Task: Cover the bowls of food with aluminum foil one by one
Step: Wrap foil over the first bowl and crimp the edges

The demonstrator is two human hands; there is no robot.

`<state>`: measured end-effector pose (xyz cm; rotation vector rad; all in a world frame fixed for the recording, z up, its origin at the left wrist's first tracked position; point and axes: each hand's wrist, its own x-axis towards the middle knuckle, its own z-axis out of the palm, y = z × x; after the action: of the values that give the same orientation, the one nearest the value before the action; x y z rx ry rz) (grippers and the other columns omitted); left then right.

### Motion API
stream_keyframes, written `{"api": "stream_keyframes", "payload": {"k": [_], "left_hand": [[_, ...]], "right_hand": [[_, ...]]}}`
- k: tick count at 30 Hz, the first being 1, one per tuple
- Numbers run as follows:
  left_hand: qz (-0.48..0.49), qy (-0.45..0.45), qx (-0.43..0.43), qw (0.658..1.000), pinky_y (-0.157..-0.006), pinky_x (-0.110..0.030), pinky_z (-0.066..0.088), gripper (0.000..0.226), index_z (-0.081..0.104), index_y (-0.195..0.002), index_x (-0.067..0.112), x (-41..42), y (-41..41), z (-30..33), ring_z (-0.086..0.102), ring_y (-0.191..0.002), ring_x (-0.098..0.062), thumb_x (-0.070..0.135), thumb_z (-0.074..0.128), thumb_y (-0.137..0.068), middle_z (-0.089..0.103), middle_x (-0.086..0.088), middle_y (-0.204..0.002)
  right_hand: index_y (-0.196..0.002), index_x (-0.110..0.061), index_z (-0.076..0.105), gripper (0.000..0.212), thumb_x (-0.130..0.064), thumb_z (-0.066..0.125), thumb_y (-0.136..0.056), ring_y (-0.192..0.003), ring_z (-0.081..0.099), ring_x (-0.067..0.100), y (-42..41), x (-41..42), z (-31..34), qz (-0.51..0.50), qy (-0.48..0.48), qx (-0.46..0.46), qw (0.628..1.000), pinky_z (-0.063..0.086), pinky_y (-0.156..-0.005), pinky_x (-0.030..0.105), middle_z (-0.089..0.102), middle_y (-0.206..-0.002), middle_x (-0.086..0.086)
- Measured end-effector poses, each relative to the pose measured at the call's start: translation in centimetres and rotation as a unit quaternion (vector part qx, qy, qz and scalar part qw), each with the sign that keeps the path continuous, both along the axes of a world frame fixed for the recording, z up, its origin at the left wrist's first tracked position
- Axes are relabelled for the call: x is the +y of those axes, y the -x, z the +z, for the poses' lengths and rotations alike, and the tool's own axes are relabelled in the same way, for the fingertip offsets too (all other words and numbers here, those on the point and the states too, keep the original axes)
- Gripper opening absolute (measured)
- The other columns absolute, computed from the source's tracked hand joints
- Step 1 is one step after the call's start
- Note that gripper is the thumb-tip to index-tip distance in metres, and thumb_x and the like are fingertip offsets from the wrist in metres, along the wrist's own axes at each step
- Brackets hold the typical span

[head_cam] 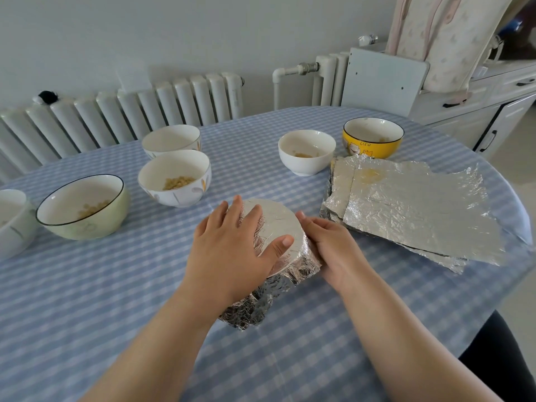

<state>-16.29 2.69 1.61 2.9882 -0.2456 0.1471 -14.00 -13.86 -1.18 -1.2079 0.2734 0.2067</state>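
STEP: sealing 1 foil-wrapped round bowl (275, 227) at table centre | left hand (229, 248) flat, fingers spread on top; right hand (327, 248) presses foil at side | NEXT: crimp loose near flap | AROUND: stacked silver foil sheets (412, 210) right; 6 uncovered bowls, nearest the white petal-pattern bowl (174, 178), unobstructed

yellow bowl (373, 137) | far side of table, beyond and to the right of both hands | small dark lettering on outer wall above cartoon cat faces, reads roughly "cico", uncertain | no other legible text, numbers or brands
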Motion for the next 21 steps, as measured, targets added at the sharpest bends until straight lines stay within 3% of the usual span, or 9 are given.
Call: {"api": "stream_keyframes", "payload": {"k": [3,7,12,16,19,21], "left_hand": [[0.001,-0.001,0.0,1.0,-0.119,-0.041,0.007,0.119,0.02,-0.152,0.033,0.0,-0.01,-0.03,0.002,-0.15,-0.02,0.09,-0.022,-0.056,0.005,0.0,-0.164],[-0.001,-0.003,0.001,1.0,-0.119,-0.041,0.007,0.115,0.019,-0.152,0.033,-0.03,-0.01,-0.06,0.002,-0.15,-0.02,0.089,-0.017,-0.059,0.005,0.0,-0.164],[0.0,-0.002,0.003,1.0,-0.119,-0.041,0.007,0.119,0.018,-0.153,0.033,-0.02,-0.03,-0.03,0.001,-0.151,-0.02,0.09,-0.022,-0.055,0.004,0.001,-0.165],[-0.001,0.003,0.005,1.0,-0.119,-0.041,0.007,0.117,0.018,-0.153,0.033,0.03,0.0,0.0,0.001,-0.151,-0.02,0.09,-0.019,-0.057,0.004,0.001,-0.165],[-0.002,0.004,0.006,1.0,-0.119,-0.041,0.007,0.111,0.019,-0.153,0.033,0.08,-0.01,-0.02,0.001,-0.151,-0.02,0.088,-0.013,-0.062,0.004,0.001,-0.165],[-0.002,0.004,0.006,1.0,-0.119,-0.041,0.007,0.108,0.019,-0.153,0.034,0.07,-0.03,-0.03,0.001,-0.151,-0.02,0.087,-0.011,-0.063,0.004,0.001,-0.165]], "right_hand": [[-0.082,-0.005,0.073,0.021,-0.025,0.069,-0.087,-0.062,0.065,0.025,-0.11,0.16,0.02,-0.007,-0.006,0.004,1.0,0.055,-0.058,0.031,0.071,-0.077,0.015],[-0.079,-0.006,0.07,0.018,-0.02,0.067,-0.089,-0.053,0.064,0.019,-0.04,0.36,0.07,-0.014,-0.023,0.007,1.0,0.054,-0.051,0.026,0.071,-0.068,0.011],[-0.08,-0.008,0.07,0.015,-0.016,0.065,-0.092,-0.055,0.065,0.019,0.09,0.72,0.25,-0.034,-0.004,0.004,0.999,0.055,-0.057,0.03,0.072,-0.068,0.009],[-0.085,-0.012,0.073,0.013,-0.021,0.067,-0.092,-0.065,0.063,0.021,0.08,0.62,0.24,-0.061,0.134,-0.047,0.988,0.052,-0.065,0.031,0.074,-0.078,0.015],[-0.078,-0.023,0.072,0.015,-0.023,0.067,-0.092,-0.055,0.059,0.0,0.12,0.19,0.45,-0.061,0.272,-0.118,0.953,0.043,-0.054,0.011,0.07,-0.066,-0.007],[-0.072,-0.027,0.071,0.019,-0.023,0.067,-0.091,-0.05,0.055,-0.005,0.09,-0.1,0.58,-0.058,0.335,-0.139,0.93,0.04,-0.051,0.01,0.066,-0.059,-0.014]]}}
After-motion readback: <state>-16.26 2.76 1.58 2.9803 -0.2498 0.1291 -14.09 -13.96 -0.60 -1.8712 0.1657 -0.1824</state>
